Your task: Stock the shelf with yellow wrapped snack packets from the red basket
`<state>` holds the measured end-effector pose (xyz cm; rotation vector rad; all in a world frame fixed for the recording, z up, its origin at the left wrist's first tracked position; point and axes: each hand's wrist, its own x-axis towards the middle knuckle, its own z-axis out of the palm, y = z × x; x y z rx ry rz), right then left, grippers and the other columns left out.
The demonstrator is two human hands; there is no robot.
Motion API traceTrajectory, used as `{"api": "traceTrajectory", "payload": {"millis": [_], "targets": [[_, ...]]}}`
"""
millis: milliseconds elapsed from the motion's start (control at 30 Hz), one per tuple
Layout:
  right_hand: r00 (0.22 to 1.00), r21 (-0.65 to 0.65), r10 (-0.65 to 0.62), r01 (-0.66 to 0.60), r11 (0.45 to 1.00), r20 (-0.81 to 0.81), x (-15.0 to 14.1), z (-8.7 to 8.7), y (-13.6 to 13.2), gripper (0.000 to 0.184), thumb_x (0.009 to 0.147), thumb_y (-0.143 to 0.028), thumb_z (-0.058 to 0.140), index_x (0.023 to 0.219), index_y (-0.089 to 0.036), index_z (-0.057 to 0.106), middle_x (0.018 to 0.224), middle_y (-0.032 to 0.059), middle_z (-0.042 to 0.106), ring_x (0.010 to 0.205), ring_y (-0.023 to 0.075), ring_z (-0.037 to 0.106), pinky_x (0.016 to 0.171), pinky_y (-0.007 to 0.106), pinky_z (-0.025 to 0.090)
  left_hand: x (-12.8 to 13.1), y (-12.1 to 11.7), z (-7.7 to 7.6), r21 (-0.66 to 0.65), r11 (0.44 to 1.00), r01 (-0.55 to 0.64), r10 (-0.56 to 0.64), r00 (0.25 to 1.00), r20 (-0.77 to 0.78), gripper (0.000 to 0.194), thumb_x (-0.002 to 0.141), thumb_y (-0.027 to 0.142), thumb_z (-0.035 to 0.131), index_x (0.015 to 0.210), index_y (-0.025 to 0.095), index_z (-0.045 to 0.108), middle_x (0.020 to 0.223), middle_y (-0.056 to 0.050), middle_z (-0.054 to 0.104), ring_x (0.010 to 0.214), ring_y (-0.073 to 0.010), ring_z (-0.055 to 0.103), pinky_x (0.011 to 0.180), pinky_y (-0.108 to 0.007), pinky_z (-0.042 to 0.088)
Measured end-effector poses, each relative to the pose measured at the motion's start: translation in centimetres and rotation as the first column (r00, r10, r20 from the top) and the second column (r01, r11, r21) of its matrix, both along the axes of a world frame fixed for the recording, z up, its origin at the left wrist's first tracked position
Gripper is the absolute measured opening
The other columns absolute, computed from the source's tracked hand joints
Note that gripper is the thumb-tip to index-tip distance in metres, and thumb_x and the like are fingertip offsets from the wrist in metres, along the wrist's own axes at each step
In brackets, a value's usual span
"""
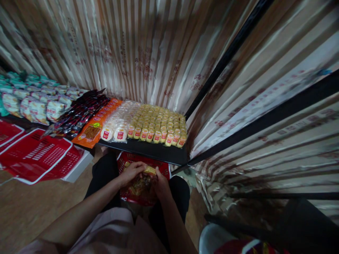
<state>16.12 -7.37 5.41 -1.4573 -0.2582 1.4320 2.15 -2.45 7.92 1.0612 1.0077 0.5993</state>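
Between my knees lies a red bag (pixel 169 171) with white edging, filled with wrapped snacks (pixel 137 187) in shiny clear film. My left hand (pixel 133 172) is over the bag, its fingers closed on the left end of a yellow wrapped packet (pixel 149 170). From the other side, my right hand (pixel 161 184) grips the same packet, thumb at its right end. What kind of food is in the packet is too dim to tell. Parts of both hands' fingers are hidden beneath it.
A black shelf (pixel 148 151) ahead carries rows of yellow packaged cakes (pixel 159 127), white round packets (pixel 120 134), an orange pouch (pixel 92 130), dark packets (pixel 79 109) and white-and-teal packets (pixel 37 109). Red bags (pixel 39 155) lie at left. Striped curtains (pixel 148 46) and black poles (pixel 227 63) stand close by.
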Motion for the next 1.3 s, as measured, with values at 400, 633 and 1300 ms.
{"api": "traceTrajectory", "payload": {"millis": [400, 633, 1300], "targets": [[0.997, -0.100, -0.067, 0.071, 0.992, 0.038, 1.0, 0.9, -0.6, 0.038, 0.066, -0.056, 0.062, 0.067, -0.018, 0.058, 0.046, -0.0024, 0.052, 0.040, 0.0101, 0.050, 0.037, 0.020, 0.037, 2.4, 0.1, 0.7, -0.064, 0.997, -0.052, 0.050, 0.998, -0.031, 0.042, 0.073, 0.054, 0.054, 0.078, 0.013, 0.059, 0.062, 0.001, 0.059, 0.052, -0.0087, 0.051, 0.045, -0.018, 0.033], [0.936, 0.016, 0.016, -0.023, 1.000, 0.352, 2.4, 2.0, 0.3, 0.042, 0.063, -0.059, 0.064, 0.062, -0.018, 0.055, 0.041, -0.0046, 0.052, 0.037, 0.0077, 0.045, 0.037, 0.018, 0.035, 1.3, 0.4, 0.8, 0.193, 0.965, 0.176, -0.140, 0.972, -0.187, 0.037, 0.067, 0.038, 0.063, 0.095, 0.014, 0.064, 0.078, -0.001, 0.065, 0.069, -0.0136, 0.056, 0.063, -0.023, 0.042], [0.627, 0.314, -0.160, -0.142, 0.939, 0.763, 5.0, 1.6, 7.0, 0.041, 0.076, -0.036, 0.052, 0.112, -0.015, 0.054, 0.091, 0.0067, 0.065, 0.073, 0.0161, 0.062, 0.068, 0.029, 0.050, 7.9, 6.4, 0.2, 0.553, 0.832, 0.031, 0.213, 0.904, -0.370, 0.022, 0.078, 0.018, 0.053, 0.097, 0.017, 0.064, 0.088, -0.004, 0.060, 0.081, -0.0134, 0.056, 0.079, -0.027, 0.046]]}}
